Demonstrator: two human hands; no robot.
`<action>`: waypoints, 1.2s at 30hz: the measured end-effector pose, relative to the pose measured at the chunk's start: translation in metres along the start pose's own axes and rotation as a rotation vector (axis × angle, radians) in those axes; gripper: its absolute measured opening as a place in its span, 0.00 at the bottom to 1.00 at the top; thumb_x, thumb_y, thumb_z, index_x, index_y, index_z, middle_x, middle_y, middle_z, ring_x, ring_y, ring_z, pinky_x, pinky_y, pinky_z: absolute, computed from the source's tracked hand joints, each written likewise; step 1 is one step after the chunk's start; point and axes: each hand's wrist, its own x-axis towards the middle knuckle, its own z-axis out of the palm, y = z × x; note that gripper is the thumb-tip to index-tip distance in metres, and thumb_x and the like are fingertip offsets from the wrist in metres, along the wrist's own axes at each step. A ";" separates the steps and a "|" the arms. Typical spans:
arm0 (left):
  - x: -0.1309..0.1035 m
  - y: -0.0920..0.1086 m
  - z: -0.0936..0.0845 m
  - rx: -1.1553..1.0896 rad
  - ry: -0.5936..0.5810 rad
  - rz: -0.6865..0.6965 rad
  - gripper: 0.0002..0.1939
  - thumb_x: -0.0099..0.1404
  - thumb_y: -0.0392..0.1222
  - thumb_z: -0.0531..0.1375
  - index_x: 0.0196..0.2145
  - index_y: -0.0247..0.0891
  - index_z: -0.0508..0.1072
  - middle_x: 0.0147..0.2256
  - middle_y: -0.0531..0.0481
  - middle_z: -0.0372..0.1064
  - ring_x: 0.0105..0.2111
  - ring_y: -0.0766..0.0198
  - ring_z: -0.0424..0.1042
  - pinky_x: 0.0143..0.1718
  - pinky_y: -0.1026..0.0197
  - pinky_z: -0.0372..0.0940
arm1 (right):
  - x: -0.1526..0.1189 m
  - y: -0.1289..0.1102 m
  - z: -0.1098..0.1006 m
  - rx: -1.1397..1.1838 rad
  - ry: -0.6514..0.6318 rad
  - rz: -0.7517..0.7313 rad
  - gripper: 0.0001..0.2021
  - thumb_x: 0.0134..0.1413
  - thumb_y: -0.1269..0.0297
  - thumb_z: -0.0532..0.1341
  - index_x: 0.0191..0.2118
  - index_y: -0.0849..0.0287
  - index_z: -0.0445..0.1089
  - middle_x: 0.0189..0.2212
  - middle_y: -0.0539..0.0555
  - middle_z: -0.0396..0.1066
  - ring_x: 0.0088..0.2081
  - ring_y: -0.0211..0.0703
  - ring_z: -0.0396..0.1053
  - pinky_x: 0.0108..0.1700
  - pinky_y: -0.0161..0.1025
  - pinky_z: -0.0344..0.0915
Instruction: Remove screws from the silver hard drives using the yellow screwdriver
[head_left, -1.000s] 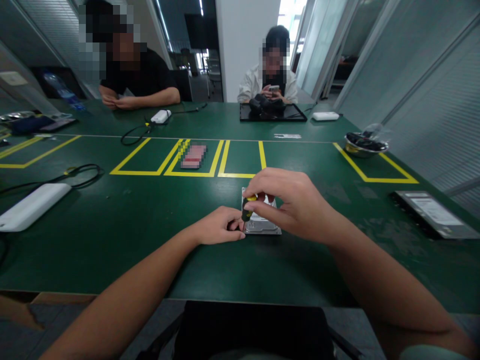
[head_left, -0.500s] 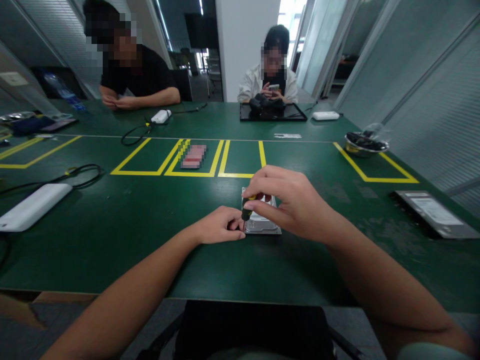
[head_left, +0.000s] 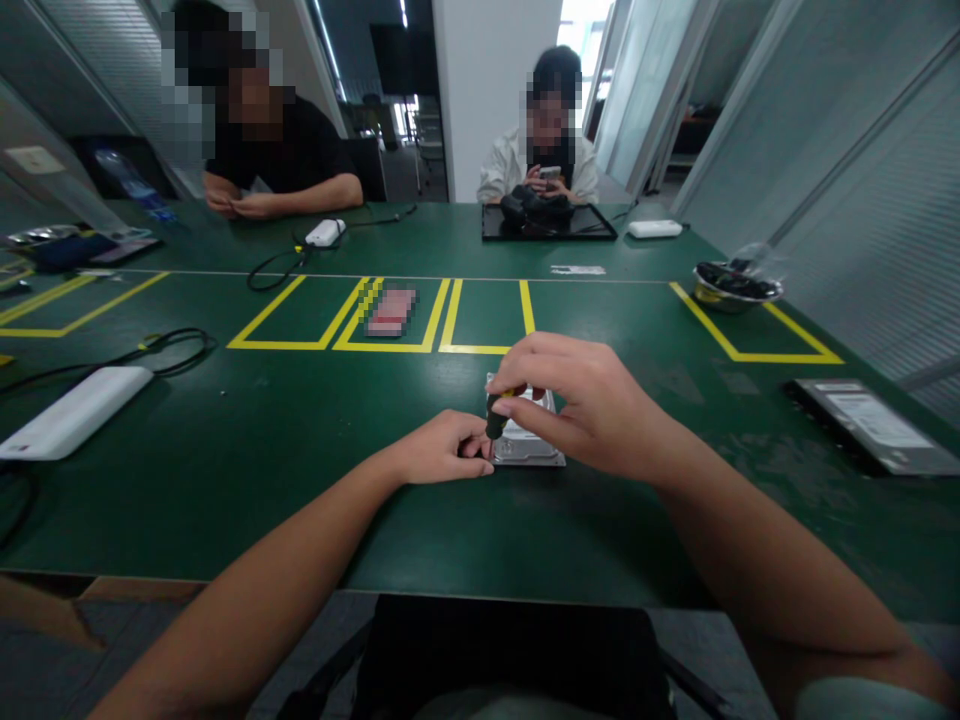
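Observation:
A silver hard drive (head_left: pixel 531 454) lies flat on the green table near its front edge, partly covered by my hands. My right hand (head_left: pixel 592 405) is closed around a screwdriver (head_left: pixel 496 420) with a dark and yellow handle. The screwdriver stands nearly upright, its thin shaft pointing down at the drive's near left corner. My left hand (head_left: pixel 442 448) rests on the table with its fingers curled against that same corner, close beside the shaft. Whether the tip sits in a screw is too small to tell.
Another hard drive (head_left: pixel 874 425) lies at the right. Beyond it stands a metal bowl (head_left: pixel 735 290) of dark items. A white power bank (head_left: pixel 79 412) with a black cable lies left. Yellow tape (head_left: pixel 382 348) marks the table. Two people sit across, behind a black tray (head_left: pixel 550 238).
The whole view has shifted slightly. Both hands keep their places at the drive, with the screwdriver still at the same corner and its handle looking slightly turned.

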 end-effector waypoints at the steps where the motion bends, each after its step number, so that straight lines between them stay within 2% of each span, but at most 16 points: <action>1: 0.000 0.000 0.000 -0.002 0.000 -0.002 0.10 0.59 0.42 0.64 0.27 0.35 0.67 0.24 0.58 0.59 0.24 0.71 0.59 0.26 0.66 0.54 | 0.000 0.000 0.000 -0.001 0.004 -0.004 0.05 0.60 0.70 0.59 0.38 0.62 0.72 0.37 0.56 0.72 0.39 0.42 0.68 0.42 0.38 0.65; 29: -0.001 0.000 0.000 0.021 0.002 -0.008 0.12 0.59 0.42 0.64 0.26 0.35 0.65 0.23 0.58 0.60 0.24 0.70 0.60 0.27 0.65 0.54 | 0.001 0.001 0.000 -0.007 0.018 -0.018 0.06 0.60 0.70 0.60 0.39 0.65 0.74 0.36 0.57 0.73 0.39 0.42 0.69 0.42 0.38 0.66; 36: -0.001 0.000 0.000 0.003 -0.008 -0.003 0.09 0.59 0.42 0.64 0.28 0.35 0.67 0.23 0.59 0.59 0.24 0.70 0.59 0.26 0.65 0.54 | 0.001 0.002 0.001 -0.011 0.011 -0.022 0.06 0.60 0.70 0.60 0.39 0.66 0.74 0.36 0.58 0.73 0.38 0.42 0.69 0.41 0.38 0.65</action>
